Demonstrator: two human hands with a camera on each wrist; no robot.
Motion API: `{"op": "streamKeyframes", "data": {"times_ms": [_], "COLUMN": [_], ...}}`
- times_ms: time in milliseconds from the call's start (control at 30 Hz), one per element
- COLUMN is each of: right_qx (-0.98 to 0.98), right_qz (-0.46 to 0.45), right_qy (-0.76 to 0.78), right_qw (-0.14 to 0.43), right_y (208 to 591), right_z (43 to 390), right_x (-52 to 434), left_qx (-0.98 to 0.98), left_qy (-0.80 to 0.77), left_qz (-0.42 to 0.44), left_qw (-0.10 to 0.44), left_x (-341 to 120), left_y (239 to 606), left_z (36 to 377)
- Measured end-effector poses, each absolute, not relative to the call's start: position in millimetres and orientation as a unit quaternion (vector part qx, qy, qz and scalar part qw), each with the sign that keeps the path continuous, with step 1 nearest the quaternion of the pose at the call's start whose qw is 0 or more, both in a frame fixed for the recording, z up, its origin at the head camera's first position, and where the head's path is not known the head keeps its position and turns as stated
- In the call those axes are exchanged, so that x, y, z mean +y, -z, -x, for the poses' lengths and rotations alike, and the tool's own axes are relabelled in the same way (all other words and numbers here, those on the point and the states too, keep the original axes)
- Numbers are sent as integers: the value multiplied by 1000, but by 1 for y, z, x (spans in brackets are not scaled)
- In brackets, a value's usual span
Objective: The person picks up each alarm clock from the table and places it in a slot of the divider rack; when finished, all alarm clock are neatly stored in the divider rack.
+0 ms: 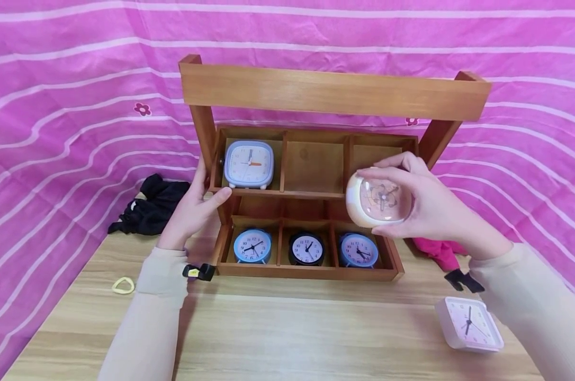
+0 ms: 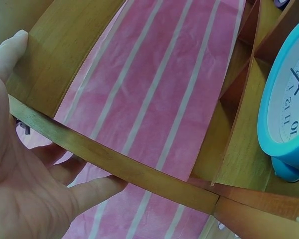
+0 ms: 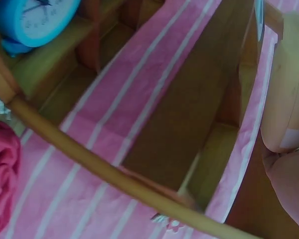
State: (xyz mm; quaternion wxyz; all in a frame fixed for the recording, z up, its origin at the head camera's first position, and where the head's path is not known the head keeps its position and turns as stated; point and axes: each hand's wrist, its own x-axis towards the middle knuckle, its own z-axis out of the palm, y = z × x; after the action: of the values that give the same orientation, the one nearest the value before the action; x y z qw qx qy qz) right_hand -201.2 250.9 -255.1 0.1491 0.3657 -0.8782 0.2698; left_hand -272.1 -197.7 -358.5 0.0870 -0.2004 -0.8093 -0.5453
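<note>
My right hand [image 1: 423, 198] grips a rounded cream alarm clock [image 1: 382, 200], its face turned up, in front of the upper right compartment. In the right wrist view the cream clock's side [image 3: 289, 94] shows at the right edge. My left hand [image 1: 192, 209] holds the left side of a two-tier wooden rack [image 1: 335, 90], thumb at the front near a pale blue-white square clock [image 1: 248, 164] in the upper left compartment. The left wrist view shows the left hand [image 2: 30, 184] around the rack's side post [image 2: 114, 157].
The lower tier holds a blue clock [image 1: 252, 246], a black clock [image 1: 307, 249] and another blue clock [image 1: 359, 250]. A pale pink square clock [image 1: 472, 324] lies at the right. Black cloth [image 1: 154, 206], a yellow ring [image 1: 123, 286] and pink cloth [image 1: 440, 253] lie about the table [image 1: 287, 328].
</note>
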Motion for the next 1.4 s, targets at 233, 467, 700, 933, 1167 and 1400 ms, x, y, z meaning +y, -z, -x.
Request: {"op": "streamKeyframes", "data": {"times_ms": [233, 467, 700, 933, 1167, 1400], "right_qx": [-873, -874, -875, -875, -882, -885], "right_qz": [-375, -367, -373, -376, -375, -385], "right_qy": [-268, -281, -277, -273, -258, -227], "right_qw": [157, 150, 137, 134, 123, 130], "right_y": [236, 230, 232, 237, 249, 255], "right_z": [224, 243, 261, 275, 286, 293], "right_x": [229, 213, 197, 181, 170, 167], "left_qx": [-814, -811, -804, -809, -821, -813], "left_qy": [541, 543, 549, 545, 532, 542], "left_qz": [193, 198, 207, 200, 188, 196], "left_qw": [86, 86, 90, 91, 84, 89], "left_x": [-199, -199, -198, -198, -199, -199], "left_y": [359, 359, 354, 355, 359, 356], "left_z": [273, 271, 269, 268, 268, 268]}}
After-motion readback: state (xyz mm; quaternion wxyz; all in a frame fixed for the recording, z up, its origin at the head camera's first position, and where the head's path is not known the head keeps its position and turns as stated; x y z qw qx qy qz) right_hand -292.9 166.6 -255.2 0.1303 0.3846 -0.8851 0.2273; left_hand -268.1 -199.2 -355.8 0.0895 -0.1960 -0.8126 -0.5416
